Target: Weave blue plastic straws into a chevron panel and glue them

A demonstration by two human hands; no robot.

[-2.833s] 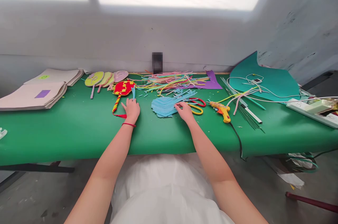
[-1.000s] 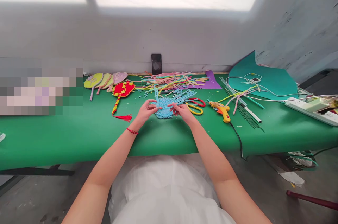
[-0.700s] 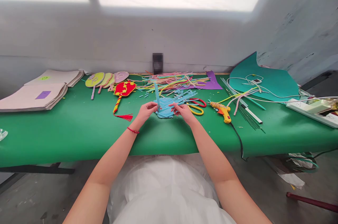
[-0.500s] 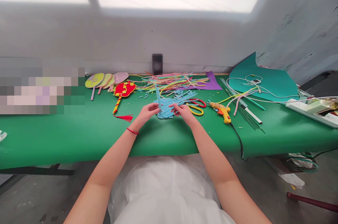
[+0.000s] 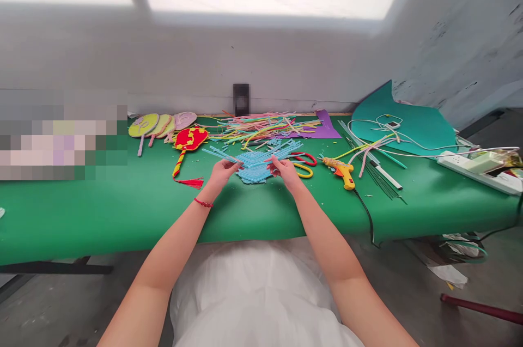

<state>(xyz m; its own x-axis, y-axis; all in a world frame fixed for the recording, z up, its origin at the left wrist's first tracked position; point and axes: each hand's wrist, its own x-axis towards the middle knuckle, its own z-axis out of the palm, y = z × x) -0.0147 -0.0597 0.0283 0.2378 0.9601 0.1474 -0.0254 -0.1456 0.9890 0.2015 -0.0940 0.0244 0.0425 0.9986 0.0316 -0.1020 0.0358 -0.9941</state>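
Observation:
A flat piece woven from light blue strips point(image 5: 254, 165) lies on the green table point(image 5: 102, 211) in front of me. My left hand point(image 5: 220, 173) pinches a loose blue strip point(image 5: 218, 154) that runs up and to the left across the piece's left edge. My right hand point(image 5: 285, 170) has its fingers closed on the right edge of the woven piece. A red cord bracelet sits on my left wrist.
Red and yellow scissors point(image 5: 304, 164) and a yellow glue gun point(image 5: 340, 171) with a black cord lie right of my hands. A heap of coloured strips point(image 5: 265, 126), a red tasselled fan point(image 5: 188, 141), round fans point(image 5: 155, 125), a teal sheet point(image 5: 408, 123) and a power strip point(image 5: 478, 170) ring the area.
My left hand left the red fan, came to the blue piece with a strip, held it upright, then tipped it down to the left. My right hand stayed on the piece.

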